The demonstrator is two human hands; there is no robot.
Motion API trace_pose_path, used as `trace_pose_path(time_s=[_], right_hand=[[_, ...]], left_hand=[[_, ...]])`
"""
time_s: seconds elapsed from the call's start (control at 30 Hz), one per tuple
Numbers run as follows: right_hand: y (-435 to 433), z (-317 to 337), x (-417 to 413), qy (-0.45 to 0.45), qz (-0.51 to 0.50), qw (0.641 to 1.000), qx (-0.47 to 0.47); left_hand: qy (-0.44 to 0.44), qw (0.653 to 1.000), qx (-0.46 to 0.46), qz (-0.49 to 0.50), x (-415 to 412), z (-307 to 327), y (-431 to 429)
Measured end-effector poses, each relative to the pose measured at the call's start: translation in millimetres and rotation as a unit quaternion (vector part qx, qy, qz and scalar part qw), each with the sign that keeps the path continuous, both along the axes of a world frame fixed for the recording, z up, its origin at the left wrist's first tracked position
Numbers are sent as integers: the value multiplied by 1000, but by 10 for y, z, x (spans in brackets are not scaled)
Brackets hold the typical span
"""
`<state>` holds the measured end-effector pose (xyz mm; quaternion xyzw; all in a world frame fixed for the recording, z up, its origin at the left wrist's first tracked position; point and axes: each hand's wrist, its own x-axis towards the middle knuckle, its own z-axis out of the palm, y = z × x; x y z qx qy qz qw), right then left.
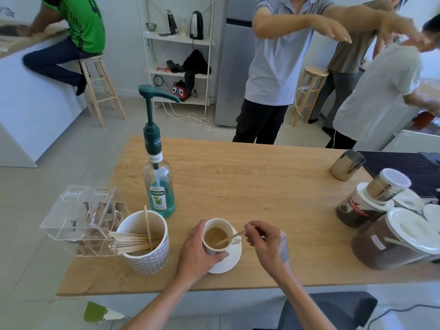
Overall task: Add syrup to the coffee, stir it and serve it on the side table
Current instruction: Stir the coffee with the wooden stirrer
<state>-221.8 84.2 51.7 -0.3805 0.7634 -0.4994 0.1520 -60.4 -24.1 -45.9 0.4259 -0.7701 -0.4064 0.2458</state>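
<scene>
Stirring step, by the look of it: right hand (266, 241) pinches the top of a wooden stir stick (229, 238) between its fingertips, lower end dipped in the coffee. Left hand (198, 248) is wrapped around the white cup (217, 236) from 9 o'clock, thumb near the front of the rim. Cup sits on a white saucer (232, 260) near the front edge of the wooden table (250, 182).

Syrup bottle (159, 186) stands upright at 11 o'clock from the cup, close but apart, pump spout aimed toward 3 o'clock. Blue-green liquid low in it.

Risks, my read:
- Coffee is fairly high in the cup; a fast stir could slop it onto the saucer.
- Saucer is near the table edge; a push toward 6 o'clock could tip it off.
- Carrying to the side table with the stick left in could spill. Side table not in view.
- People moving at 12 to 2 o'clock could get in the way.

Readable text: "TEISSEIRE" on the bottle label and pump collar, "MOJITO" on the neck. Red band on the coffee canister (357, 210) at 3 o'clock is not legible.
</scene>
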Motion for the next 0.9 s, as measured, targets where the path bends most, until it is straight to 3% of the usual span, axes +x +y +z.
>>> trace_pose_path(time_s=[0.13,0.3,0.43,0.6,0.8,0.9], right_hand=[[2,7,-25,5,-62,998,-24],[44,-5,66,-32,-20,999,1],[50,-21,0,4,-94,996,-14],[36,-9,126,-17,-31,999,-11],[79,-60,31,-22,-97,995,-14],[82,-62,112,-63,-56,996,-14]], left_hand=[[0,1000,1,0,-3,3,-1],[-3,1000,-3,-8,1,21,1],[-6,1000,7,-9,-3,41,-13],[-12,1000,14,-18,24,60,-11],[-16,999,16,-23,35,69,-19],[-18,999,16,-24,46,69,-16]])
